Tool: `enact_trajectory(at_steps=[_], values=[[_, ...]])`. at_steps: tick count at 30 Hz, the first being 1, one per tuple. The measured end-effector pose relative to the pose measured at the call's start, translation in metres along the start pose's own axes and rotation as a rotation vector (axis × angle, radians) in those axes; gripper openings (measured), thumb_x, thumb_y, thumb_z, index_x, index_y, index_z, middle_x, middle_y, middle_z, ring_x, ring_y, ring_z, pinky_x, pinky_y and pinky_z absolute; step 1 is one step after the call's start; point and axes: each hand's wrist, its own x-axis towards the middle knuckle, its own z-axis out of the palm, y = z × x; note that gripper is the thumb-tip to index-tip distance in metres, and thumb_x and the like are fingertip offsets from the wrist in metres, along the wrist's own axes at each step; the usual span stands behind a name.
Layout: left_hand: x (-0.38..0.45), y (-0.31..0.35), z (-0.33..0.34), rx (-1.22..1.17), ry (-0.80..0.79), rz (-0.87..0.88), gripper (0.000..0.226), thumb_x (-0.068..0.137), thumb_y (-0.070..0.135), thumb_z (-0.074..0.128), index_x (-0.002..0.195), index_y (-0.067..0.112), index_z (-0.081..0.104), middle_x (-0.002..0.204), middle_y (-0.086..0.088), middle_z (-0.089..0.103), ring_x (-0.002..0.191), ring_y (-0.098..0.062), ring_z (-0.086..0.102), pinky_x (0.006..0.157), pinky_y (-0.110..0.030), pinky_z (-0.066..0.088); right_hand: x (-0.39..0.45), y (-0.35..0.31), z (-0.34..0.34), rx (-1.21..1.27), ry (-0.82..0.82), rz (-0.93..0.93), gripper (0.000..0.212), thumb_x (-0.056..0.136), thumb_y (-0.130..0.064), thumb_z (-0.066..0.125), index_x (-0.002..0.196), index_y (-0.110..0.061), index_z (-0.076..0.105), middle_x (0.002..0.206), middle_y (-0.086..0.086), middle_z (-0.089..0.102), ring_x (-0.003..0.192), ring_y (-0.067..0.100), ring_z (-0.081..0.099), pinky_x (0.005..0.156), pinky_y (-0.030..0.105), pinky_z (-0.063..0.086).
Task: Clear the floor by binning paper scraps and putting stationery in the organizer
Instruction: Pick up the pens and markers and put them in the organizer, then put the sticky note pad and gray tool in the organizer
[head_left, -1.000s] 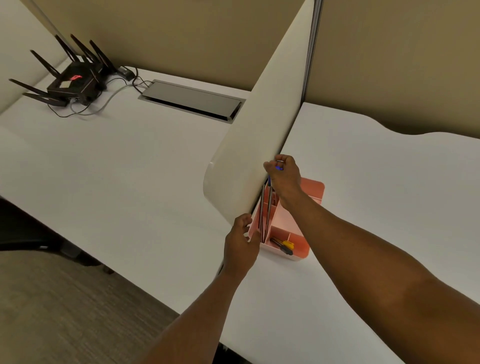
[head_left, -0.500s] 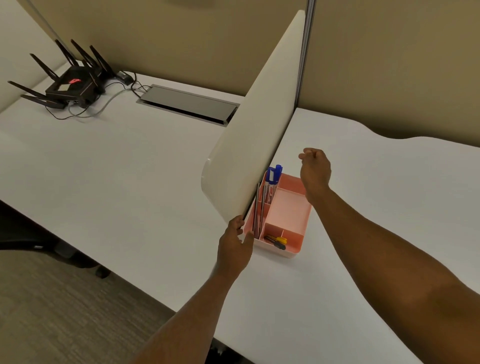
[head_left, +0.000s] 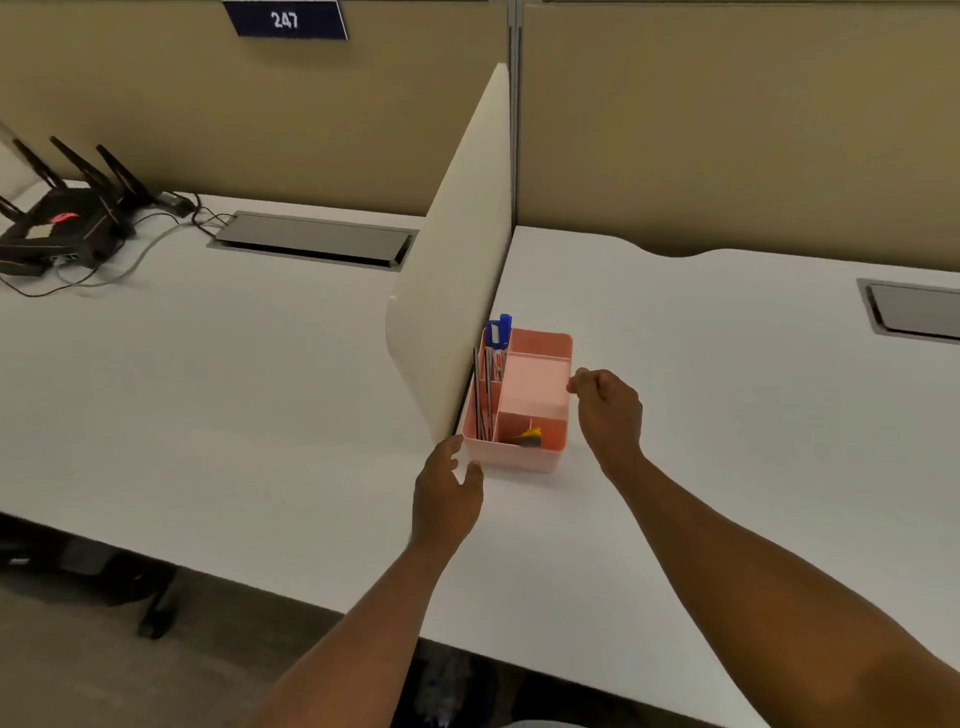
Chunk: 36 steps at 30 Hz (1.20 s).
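Note:
A pink organizer (head_left: 519, 457) stands on the white desk (head_left: 260, 389), tight against the cream divider panel (head_left: 457, 291). Blue-capped pens (head_left: 498, 332) and thin dark pencils (head_left: 480, 400) stand upright in its left compartments. A yellow and dark item (head_left: 530, 437) lies in the front right compartment. My left hand (head_left: 447, 493) hovers just in front of the organizer's near left corner, fingers apart, holding nothing. My right hand (head_left: 605, 410) is at the organizer's right rim with fingers curled in; nothing shows in it. No paper scraps or bin are in view.
A black router (head_left: 62, 223) with antennas and cables sits at the desk's far left. Grey cable hatches (head_left: 311, 239) lie at the back left and back right (head_left: 914, 312). Tan partition walls rise behind, with a sign reading 247 (head_left: 285, 20). Carpeted floor (head_left: 78, 675) shows below the desk's front edge.
My right hand let go of the pens in the organizer, lifted away, then came down beside its right rim. My left hand released the organizer's corner and drew back a little.

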Motion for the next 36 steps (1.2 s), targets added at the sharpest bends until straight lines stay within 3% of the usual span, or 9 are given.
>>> enact_trajectory(at_steps=[5,9,15,21,30,36], values=[[-0.035,-0.007,-0.020,-0.029,-0.106,0.083,0.039,0.095,0.024,0.055,0.133,0.021,0.052,0.138,0.003,0.055,0.121,-0.013,0.055,0.088,-0.021,0.039,-0.076,0.004,-0.016,-0.021,0.037,-0.006,0.034,0.095,-0.037,0.048,0.081,-0.014,0.069,0.081,-0.004,0.072,0.077,0.012,0.063,0.065,0.022,0.044],[-0.068,-0.026,-0.038,0.001,-0.229,0.142,0.037,0.094,0.031,0.054,0.131,0.026,0.053,0.138,0.006,0.054,0.125,-0.012,0.052,0.091,-0.021,0.038,-0.141,0.010,-0.025,-0.044,0.088,0.038,0.036,0.094,-0.042,0.048,0.078,-0.018,0.069,0.080,-0.014,0.071,0.079,0.005,0.063,0.065,0.020,0.040],[-0.115,-0.055,-0.063,0.057,-0.290,0.261,0.034,0.094,0.033,0.052,0.126,0.026,0.057,0.134,0.009,0.058,0.125,-0.011,0.052,0.098,-0.025,0.040,-0.236,0.022,-0.034,-0.115,0.111,0.055,0.036,0.095,-0.043,0.047,0.081,-0.019,0.070,0.081,-0.010,0.070,0.078,0.007,0.062,0.068,0.025,0.042],[-0.172,-0.082,-0.081,0.088,-0.384,0.276,0.035,0.095,0.031,0.051,0.128,0.023,0.057,0.133,0.007,0.059,0.124,-0.012,0.053,0.102,-0.027,0.041,-0.330,0.047,-0.052,-0.153,0.135,0.152,0.031,0.094,-0.049,0.046,0.079,-0.029,0.066,0.079,-0.019,0.067,0.075,0.003,0.062,0.066,0.024,0.044],[-0.221,-0.106,-0.082,0.131,-0.446,0.285,0.033,0.095,0.031,0.052,0.126,0.020,0.058,0.125,0.002,0.063,0.114,-0.011,0.056,0.090,-0.022,0.040,-0.394,0.079,-0.067,-0.214,0.118,0.233,0.035,0.089,-0.057,0.048,0.074,-0.030,0.064,0.064,-0.007,0.065,0.056,0.005,0.058,0.052,0.021,0.037],[-0.244,-0.121,-0.072,0.172,-0.468,0.245,0.033,0.095,0.030,0.053,0.126,0.019,0.059,0.126,0.000,0.063,0.117,-0.016,0.057,0.096,-0.030,0.046,-0.424,0.103,-0.080,-0.258,0.116,0.277,0.036,0.087,-0.056,0.050,0.074,-0.027,0.068,0.068,-0.011,0.069,0.065,-0.002,0.061,0.054,0.022,0.039]])
